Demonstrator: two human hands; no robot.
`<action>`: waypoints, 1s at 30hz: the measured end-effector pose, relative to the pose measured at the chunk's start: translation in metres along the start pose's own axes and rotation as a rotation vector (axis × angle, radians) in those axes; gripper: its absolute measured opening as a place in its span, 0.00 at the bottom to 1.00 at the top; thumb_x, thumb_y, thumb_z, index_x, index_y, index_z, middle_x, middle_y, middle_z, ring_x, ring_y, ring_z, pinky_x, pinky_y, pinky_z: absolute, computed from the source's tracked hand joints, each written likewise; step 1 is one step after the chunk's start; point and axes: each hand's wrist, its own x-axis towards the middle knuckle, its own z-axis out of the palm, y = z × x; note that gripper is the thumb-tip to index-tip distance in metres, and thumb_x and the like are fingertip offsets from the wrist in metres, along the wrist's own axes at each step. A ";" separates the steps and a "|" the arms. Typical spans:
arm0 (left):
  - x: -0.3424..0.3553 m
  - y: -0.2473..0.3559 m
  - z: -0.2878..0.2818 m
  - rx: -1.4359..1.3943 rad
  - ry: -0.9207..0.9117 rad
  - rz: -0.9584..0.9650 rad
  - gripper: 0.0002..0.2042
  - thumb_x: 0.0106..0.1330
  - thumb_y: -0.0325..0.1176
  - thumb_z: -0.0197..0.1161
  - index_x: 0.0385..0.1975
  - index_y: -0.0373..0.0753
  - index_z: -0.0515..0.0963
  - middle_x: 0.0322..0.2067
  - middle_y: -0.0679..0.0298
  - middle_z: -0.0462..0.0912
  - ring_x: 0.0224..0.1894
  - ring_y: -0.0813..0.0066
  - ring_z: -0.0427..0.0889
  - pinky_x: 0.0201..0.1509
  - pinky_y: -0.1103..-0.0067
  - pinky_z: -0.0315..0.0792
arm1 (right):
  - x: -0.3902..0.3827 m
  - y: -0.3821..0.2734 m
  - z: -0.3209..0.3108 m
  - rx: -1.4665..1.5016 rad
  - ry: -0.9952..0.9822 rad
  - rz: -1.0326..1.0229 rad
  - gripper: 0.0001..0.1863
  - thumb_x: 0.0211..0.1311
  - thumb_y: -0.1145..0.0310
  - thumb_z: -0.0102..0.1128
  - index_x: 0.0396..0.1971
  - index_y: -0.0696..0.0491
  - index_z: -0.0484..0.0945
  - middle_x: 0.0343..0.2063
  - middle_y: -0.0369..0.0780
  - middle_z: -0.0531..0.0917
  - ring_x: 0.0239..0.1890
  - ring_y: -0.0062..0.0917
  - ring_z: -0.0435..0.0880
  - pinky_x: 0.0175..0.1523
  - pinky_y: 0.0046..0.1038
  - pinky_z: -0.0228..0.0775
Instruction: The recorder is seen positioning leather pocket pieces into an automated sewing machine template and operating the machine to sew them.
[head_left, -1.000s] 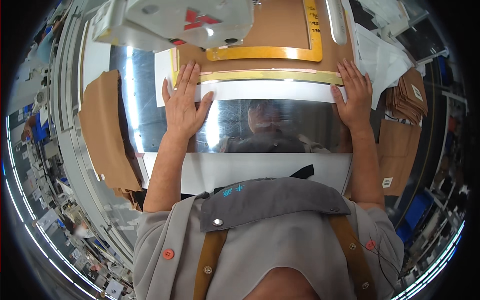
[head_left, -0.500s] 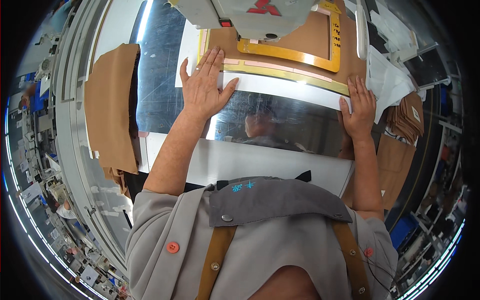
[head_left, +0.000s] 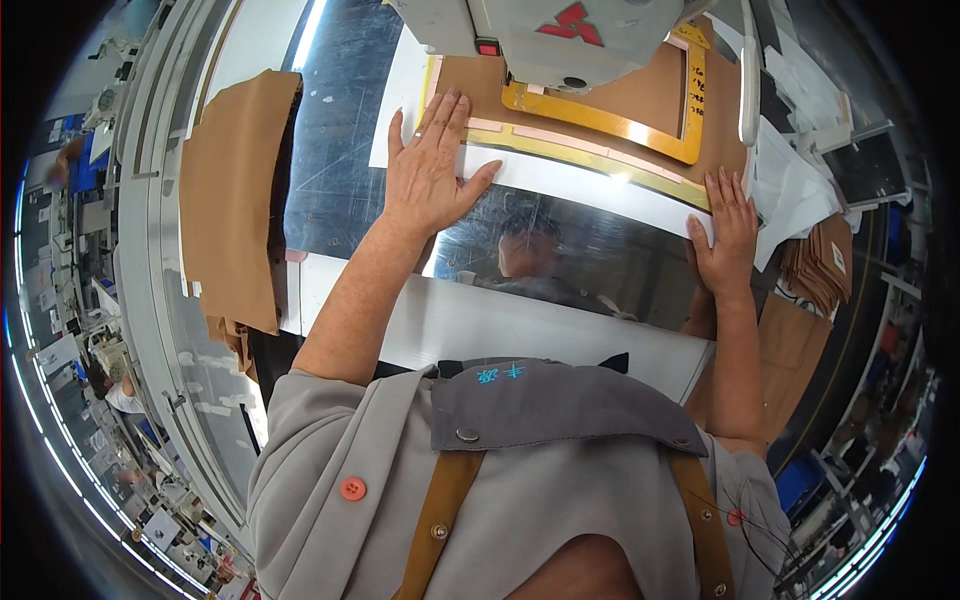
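My left hand [head_left: 430,170] lies flat with fingers slightly apart across a white strip and the yellow-edged margin at the left of a brown panel [head_left: 465,85]. My right hand [head_left: 722,225] rests with straightened fingers at the same margin's right end, thumb on the white strip [head_left: 580,200]. Pink pieces sit along the yellow margin [head_left: 530,138]. A yellow frame [head_left: 640,130] lies on the panel, partly hidden by the pale machine head [head_left: 570,50] with a red emblem. Below the strip is a shiny metal plate [head_left: 470,245] on the work table.
Brown fabric pieces [head_left: 225,190] lie folded at the left, beside pale rails [head_left: 160,250]. At the right are white sheets [head_left: 795,185], stacked brown pieces [head_left: 815,260] and a white bar [head_left: 748,70]. A co-worker [head_left: 125,395] shows small at the far left.
The view has turned, so the panel and machine appear further right and tilted clockwise. Both hands stay on the panel's margin, the right now lower in the picture.
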 end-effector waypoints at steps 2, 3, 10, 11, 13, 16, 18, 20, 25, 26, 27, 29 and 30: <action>0.001 0.002 -0.001 0.045 -0.056 -0.032 0.42 0.69 0.64 0.49 0.76 0.41 0.59 0.74 0.57 0.64 0.77 0.68 0.60 0.82 0.58 0.31 | 0.000 0.002 0.000 -0.009 -0.014 -0.005 0.33 0.72 0.48 0.54 0.72 0.47 0.69 0.73 0.44 0.68 0.76 0.41 0.62 0.77 0.53 0.49; 0.002 0.003 -0.001 0.043 -0.055 -0.031 0.42 0.69 0.64 0.49 0.76 0.41 0.59 0.74 0.57 0.64 0.77 0.68 0.60 0.82 0.58 0.31 | 0.000 0.002 0.000 -0.012 -0.014 -0.005 0.33 0.72 0.48 0.54 0.72 0.47 0.69 0.73 0.44 0.68 0.76 0.41 0.62 0.77 0.53 0.49; -0.002 0.003 -0.002 0.088 -0.057 -0.055 0.40 0.70 0.65 0.47 0.75 0.43 0.62 0.73 0.59 0.67 0.76 0.71 0.63 0.80 0.60 0.38 | 0.001 0.001 0.001 0.014 0.002 0.013 0.34 0.72 0.47 0.54 0.72 0.48 0.68 0.73 0.43 0.68 0.77 0.40 0.61 0.77 0.52 0.48; -0.002 0.003 -0.003 0.089 -0.057 -0.058 0.40 0.70 0.65 0.47 0.75 0.43 0.63 0.73 0.59 0.67 0.76 0.71 0.63 0.79 0.61 0.39 | 0.001 0.002 0.002 0.000 -0.013 0.012 0.34 0.72 0.47 0.54 0.72 0.48 0.68 0.73 0.43 0.68 0.77 0.40 0.61 0.78 0.52 0.48; -0.002 0.003 -0.003 0.084 -0.046 -0.057 0.39 0.70 0.64 0.48 0.75 0.43 0.63 0.72 0.59 0.67 0.76 0.72 0.63 0.79 0.61 0.39 | 0.001 0.002 0.003 -0.004 -0.014 0.011 0.34 0.72 0.47 0.54 0.72 0.48 0.68 0.73 0.43 0.68 0.77 0.40 0.60 0.78 0.52 0.48; -0.002 0.003 -0.003 0.078 -0.036 -0.062 0.39 0.69 0.63 0.49 0.74 0.44 0.64 0.72 0.60 0.68 0.76 0.72 0.63 0.79 0.61 0.38 | 0.001 0.002 0.003 0.000 -0.009 0.007 0.34 0.72 0.47 0.54 0.72 0.48 0.67 0.73 0.43 0.68 0.77 0.40 0.60 0.78 0.52 0.47; -0.002 0.004 -0.004 0.077 -0.038 -0.063 0.39 0.69 0.63 0.50 0.74 0.44 0.64 0.72 0.60 0.68 0.76 0.72 0.62 0.79 0.61 0.38 | 0.001 0.002 0.003 0.004 -0.004 0.009 0.34 0.72 0.47 0.54 0.73 0.48 0.67 0.73 0.43 0.68 0.77 0.40 0.60 0.78 0.52 0.47; 0.000 0.006 -0.005 0.051 -0.054 -0.058 0.39 0.67 0.60 0.54 0.74 0.43 0.63 0.73 0.60 0.66 0.76 0.70 0.62 0.79 0.60 0.39 | -0.001 0.003 0.001 -0.001 0.002 0.008 0.34 0.70 0.48 0.55 0.72 0.48 0.67 0.73 0.43 0.68 0.77 0.40 0.60 0.78 0.52 0.47; -0.001 0.001 -0.011 -0.083 0.063 0.022 0.39 0.66 0.57 0.60 0.75 0.43 0.63 0.75 0.58 0.63 0.78 0.63 0.57 0.80 0.56 0.41 | 0.004 -0.003 -0.003 0.056 0.059 0.021 0.34 0.67 0.50 0.59 0.71 0.47 0.69 0.72 0.42 0.69 0.76 0.40 0.62 0.77 0.53 0.48; -0.002 0.001 -0.013 -0.052 0.039 0.026 0.38 0.66 0.57 0.59 0.75 0.45 0.63 0.75 0.59 0.63 0.79 0.64 0.57 0.80 0.55 0.41 | 0.007 -0.005 -0.003 0.063 0.053 0.015 0.33 0.68 0.49 0.58 0.70 0.45 0.70 0.72 0.42 0.70 0.76 0.40 0.63 0.77 0.53 0.49; 0.001 0.003 -0.005 -0.039 0.002 0.042 0.37 0.67 0.56 0.59 0.75 0.47 0.64 0.75 0.59 0.64 0.79 0.64 0.57 0.80 0.54 0.41 | 0.002 -0.001 0.001 0.061 0.031 0.026 0.32 0.68 0.49 0.58 0.70 0.44 0.71 0.72 0.42 0.70 0.76 0.39 0.63 0.77 0.53 0.49; 0.002 0.005 -0.005 -0.006 -0.054 0.042 0.35 0.69 0.57 0.57 0.74 0.51 0.65 0.74 0.62 0.65 0.78 0.66 0.58 0.80 0.53 0.40 | -0.001 0.001 0.002 0.031 0.033 0.036 0.31 0.69 0.48 0.57 0.69 0.43 0.72 0.71 0.41 0.70 0.76 0.39 0.64 0.76 0.53 0.50; 0.003 0.004 -0.004 0.015 -0.044 0.044 0.34 0.69 0.58 0.56 0.74 0.53 0.65 0.74 0.63 0.65 0.78 0.67 0.59 0.81 0.53 0.39 | -0.003 0.002 0.002 0.025 0.037 0.015 0.29 0.70 0.48 0.56 0.68 0.42 0.73 0.71 0.41 0.71 0.75 0.39 0.64 0.76 0.53 0.50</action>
